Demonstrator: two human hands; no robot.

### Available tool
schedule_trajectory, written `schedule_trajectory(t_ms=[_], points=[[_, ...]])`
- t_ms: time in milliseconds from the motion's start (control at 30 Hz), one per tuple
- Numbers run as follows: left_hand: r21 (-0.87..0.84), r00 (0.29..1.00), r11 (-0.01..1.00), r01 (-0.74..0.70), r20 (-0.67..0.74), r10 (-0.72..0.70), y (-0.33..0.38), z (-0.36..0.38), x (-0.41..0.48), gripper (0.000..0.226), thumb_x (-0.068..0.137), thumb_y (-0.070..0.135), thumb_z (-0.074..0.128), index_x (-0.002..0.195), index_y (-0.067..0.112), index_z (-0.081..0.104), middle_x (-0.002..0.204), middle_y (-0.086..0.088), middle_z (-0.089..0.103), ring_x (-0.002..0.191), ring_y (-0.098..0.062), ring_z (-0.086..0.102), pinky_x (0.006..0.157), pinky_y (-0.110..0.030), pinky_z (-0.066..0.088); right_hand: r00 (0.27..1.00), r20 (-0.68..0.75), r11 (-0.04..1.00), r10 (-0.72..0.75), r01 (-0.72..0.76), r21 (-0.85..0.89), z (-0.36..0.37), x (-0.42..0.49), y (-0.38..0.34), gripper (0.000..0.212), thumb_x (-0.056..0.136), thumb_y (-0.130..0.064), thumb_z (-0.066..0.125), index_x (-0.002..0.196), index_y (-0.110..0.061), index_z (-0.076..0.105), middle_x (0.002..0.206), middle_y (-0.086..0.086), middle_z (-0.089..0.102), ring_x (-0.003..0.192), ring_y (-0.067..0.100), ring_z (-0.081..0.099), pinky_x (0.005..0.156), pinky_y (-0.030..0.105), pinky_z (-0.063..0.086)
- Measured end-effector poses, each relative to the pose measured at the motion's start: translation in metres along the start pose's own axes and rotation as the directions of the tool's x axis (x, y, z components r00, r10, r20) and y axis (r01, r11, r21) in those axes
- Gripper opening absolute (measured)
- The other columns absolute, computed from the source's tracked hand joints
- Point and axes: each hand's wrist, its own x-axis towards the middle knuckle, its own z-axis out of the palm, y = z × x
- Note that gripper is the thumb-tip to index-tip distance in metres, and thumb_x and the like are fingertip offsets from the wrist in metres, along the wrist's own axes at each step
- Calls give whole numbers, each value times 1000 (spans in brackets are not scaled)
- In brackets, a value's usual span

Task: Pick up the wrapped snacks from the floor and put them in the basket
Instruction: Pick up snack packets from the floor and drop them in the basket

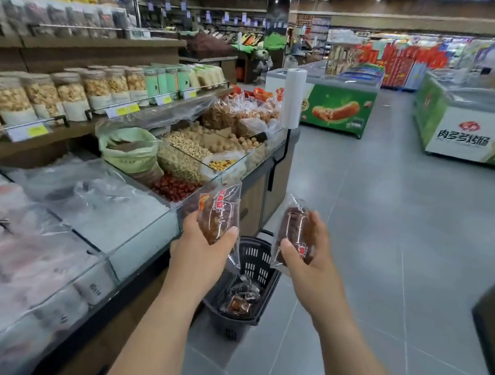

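A supermarket: stocked shelves (81, 47), bulk nut bins (201, 146), chest freezers (338, 105).

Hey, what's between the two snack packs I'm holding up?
Open air. In the head view the left hand grips one snack pack, the right hand the other pack, and the gap shows only the black basket on the floor below.
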Motion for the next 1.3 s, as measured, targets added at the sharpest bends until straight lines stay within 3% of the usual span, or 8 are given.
schedule_trajectory(t_ms=[233,333,500,633,867,1067,1133,1300], points=[[44,999,999,21,48,-23,6,17,69,66,79,54,56,135,37,26,116,7,56,115,-24,51,98,-47,44,999,-27,1000,19,-19,15,19,60,15,66,89,-34,60,127,-70,21,146,-17,38,125,14,50,104,45,43],[38,998,999,36,51,-38,9,29,94,69,79,52,56,138,38,23,122,4,55,117,-25,50,99,-48,44,999,-11,999,31,-31,20,21,89,24,66,90,-31,60,132,-64,21,144,-16,39,122,13,52,103,43,44],[49,997,996,80,1,-80,14,60,138,66,79,50,57,134,41,22,125,0,53,118,-27,49,97,-49,45,998,55,999,32,-34,36,14,147,44,65,92,-21,59,134,-58,25,141,-15,42,119,12,53,96,32,47],[32,992,993,117,-50,-116,26,96,170,66,80,45,60,133,41,20,124,-1,51,118,-27,48,96,-47,46,990,134,998,42,-47,38,-1,202,63,65,91,-15,58,135,-53,27,138,-13,42,115,10,53,76,16,45],[38,967,983,179,-188,-169,59,161,209,66,85,42,62,134,32,19,113,1,52,93,-17,56,69,-30,43,962,273,999,29,-38,30,-34,293,87,68,89,-18,59,134,-55,26,136,-12,42,115,16,55,95,41,49],[19,929,965,263,-275,-248,63,193,231,70,83,47,63,135,32,19,122,-1,52,105,-23,55,81,-32,43,908,414,996,67,-84,23,-41,343,105,67,91,-16,59,141,-47,25,137,-6,42,103,11,60,56,10,49],[21,919,959,283,-292,-265,64,198,238,69,84,46,63,135,30,19,114,1,53,95,-19,57,77,-30,43,894,443,997,64,-77,12,-37,355,110,67,91,-20,59,140,-49,25,138,-6,43,103,12,60,61,15,51],[32,901,952,305,-334,-277,57,196,267,71,85,44,63,138,26,20,109,5,53,96,-18,57,80,-30,44,856,513,998,57,-60,-12,-13,383,119,67,83,-36,59,132,-62,22,145,-12,38,125,16,48,103,48,42]])
